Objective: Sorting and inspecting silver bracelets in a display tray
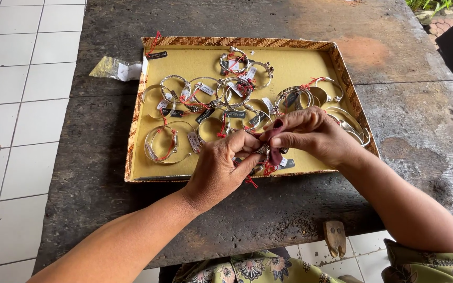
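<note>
My left hand [221, 167] and my right hand [310, 133] meet over the near edge of a shallow yellow-lined tray [284, 71]. Between them the left fingers pinch a silver bangle [262, 150] with a red thread and a small tag hanging from it. My right hand presses a dark maroon cloth [273, 147] against that bangle. Several more silver bangles [232, 86] with red threads and tags lie spread across the tray behind my hands.
The tray has a woven patterned rim and rests on a dark, worn wooden table [405, 120]. A small clear plastic bag [116, 68] lies by the tray's far left corner. White floor tiles [17, 78] lie to the left.
</note>
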